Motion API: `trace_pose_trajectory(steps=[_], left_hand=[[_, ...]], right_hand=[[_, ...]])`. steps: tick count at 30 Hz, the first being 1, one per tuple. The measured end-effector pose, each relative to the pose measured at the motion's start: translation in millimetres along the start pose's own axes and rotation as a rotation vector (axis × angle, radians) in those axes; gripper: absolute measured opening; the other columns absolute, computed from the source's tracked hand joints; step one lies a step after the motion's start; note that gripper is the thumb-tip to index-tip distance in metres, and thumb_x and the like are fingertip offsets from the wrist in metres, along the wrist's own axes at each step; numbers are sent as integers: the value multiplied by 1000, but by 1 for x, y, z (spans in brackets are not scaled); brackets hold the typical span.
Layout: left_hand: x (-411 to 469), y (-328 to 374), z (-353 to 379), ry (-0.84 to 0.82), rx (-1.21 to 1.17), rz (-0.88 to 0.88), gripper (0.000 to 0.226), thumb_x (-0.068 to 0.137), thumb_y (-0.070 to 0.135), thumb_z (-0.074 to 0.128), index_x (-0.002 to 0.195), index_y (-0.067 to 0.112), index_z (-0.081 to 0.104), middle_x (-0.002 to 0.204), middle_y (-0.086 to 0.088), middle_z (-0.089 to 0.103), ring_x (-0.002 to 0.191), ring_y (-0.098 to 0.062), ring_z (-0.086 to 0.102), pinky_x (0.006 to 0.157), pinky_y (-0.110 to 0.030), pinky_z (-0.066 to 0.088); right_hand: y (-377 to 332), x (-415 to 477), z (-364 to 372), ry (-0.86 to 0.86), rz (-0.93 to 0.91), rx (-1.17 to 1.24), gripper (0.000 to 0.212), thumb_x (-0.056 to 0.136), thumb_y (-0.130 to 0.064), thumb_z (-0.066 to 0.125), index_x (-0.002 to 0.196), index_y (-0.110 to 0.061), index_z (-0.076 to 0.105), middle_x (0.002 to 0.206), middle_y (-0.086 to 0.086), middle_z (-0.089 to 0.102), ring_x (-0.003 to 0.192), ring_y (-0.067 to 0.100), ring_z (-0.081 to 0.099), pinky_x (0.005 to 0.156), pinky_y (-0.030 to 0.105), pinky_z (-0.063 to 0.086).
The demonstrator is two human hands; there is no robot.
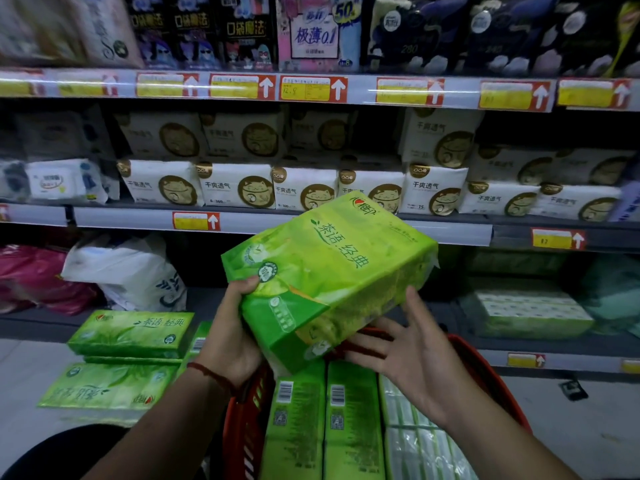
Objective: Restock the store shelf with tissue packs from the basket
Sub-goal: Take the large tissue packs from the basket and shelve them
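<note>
From the head view, one green tissue pack (329,268) is held tilted in the air above the basket (239,431), in front of the shelf (204,299). The grip of the left hand (232,327) is closed on the pack's lower left corner, with the thumb on top. The right hand (405,355) is held open with fingers spread, just under the pack's lower right edge; whether it touches cannot be told.

The pack is judged light and soft. Its film wrapper looks smooth and likely slippery, and the bundle would sag if held by one corner. It is best taken across both short ends or supported from beneath. Most of the pack reaches up and right, away from the left grip. More upright packs (349,410) are seen inside the basket, and stacked packs (131,334) lie on the shelf left of the basket.
</note>
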State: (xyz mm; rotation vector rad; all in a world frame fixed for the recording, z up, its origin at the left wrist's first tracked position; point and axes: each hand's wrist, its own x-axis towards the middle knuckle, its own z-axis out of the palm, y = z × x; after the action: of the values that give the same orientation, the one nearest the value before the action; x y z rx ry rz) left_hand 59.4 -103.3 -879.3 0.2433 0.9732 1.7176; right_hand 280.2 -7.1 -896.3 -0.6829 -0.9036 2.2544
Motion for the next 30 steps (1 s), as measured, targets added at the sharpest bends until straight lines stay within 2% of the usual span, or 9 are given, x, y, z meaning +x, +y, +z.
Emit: trace_pose_trajectory(steps=[2, 5, 9, 13, 15, 18, 23, 27, 30], left_hand=[[4, -6, -2, -65, 50, -16, 80, 72, 28, 81, 145, 10, 52, 135, -19, 65, 122, -38, 65, 95, -53, 56], [8, -10, -5, -198, 87, -50, 114, 55, 30, 98, 152, 12, 41, 146, -19, 56, 134, -40, 55, 99, -58, 53], [10, -8, -5, -263, 233, -105, 93, 67, 64, 82, 145, 20, 56, 146, -13, 58, 135, -33, 55, 114, -60, 38], [9, -6, -1, -241, 384, -184, 78, 87, 71, 46, 122, 7, 73, 131, -21, 67, 125, -37, 63, 112, -58, 41], [11, -12, 1, -197, 477, -172, 73, 83, 63, 67, 129, 6, 68, 128, -19, 70, 120, -36, 67, 109, -58, 45], [15, -16, -1, -150, 522, -62, 104, 58, 57, 93, 144, 18, 51, 134, -14, 67, 119, -36, 67, 106, -61, 48], [15, -21, -1, -265, 703, 51, 93, 64, 35, 93, 144, 43, 46, 131, 2, 70, 116, -27, 70, 99, -55, 55], [15, -35, -4, -290, 776, 134, 81, 75, 14, 90, 143, 33, 50, 131, 0, 70, 118, -25, 69, 99, -54, 55], [14, -39, 3, -247, 815, 169, 61, 81, 23, 85, 136, 31, 60, 128, -1, 71, 116, -24, 70, 97, -51, 56]], right_hand=[[3, 3, -4, 21, -11, -38, 103, 51, -58, 97, 142, -30, 57, 140, 22, 60, 120, 48, 64, 93, 66, 54], [0, 6, -17, 82, -60, -51, 99, 56, -44, 99, 143, -22, 56, 138, 14, 66, 124, 39, 64, 89, 61, 57], [-16, 5, -34, 148, -53, -122, 59, 79, -27, 77, 136, -20, 62, 131, 12, 71, 117, 37, 69, 80, 55, 59], [-27, 4, -39, 177, -52, -223, 67, 69, -31, 79, 134, -26, 62, 127, 9, 73, 107, 36, 73, 71, 55, 60], [-28, 4, -39, 181, -74, -290, 75, 60, -36, 82, 132, -30, 62, 126, 8, 73, 109, 37, 72, 77, 60, 60], [-30, 5, -38, 190, -74, -368, 77, 54, -47, 83, 128, -38, 63, 123, 5, 75, 109, 37, 72, 74, 58, 61], [-29, 4, -30, 257, -114, -460, 104, 41, -53, 96, 134, -34, 55, 121, 1, 75, 102, 26, 76, 70, 43, 59], [-29, 3, -27, 211, -158, -613, 81, 69, -41, 93, 139, -34, 53, 122, -9, 75, 105, 15, 75, 80, 36, 59], [-30, 3, -31, 228, -214, -828, 76, 68, -46, 86, 137, -33, 56, 119, -16, 74, 102, 3, 73, 82, 29, 62]])
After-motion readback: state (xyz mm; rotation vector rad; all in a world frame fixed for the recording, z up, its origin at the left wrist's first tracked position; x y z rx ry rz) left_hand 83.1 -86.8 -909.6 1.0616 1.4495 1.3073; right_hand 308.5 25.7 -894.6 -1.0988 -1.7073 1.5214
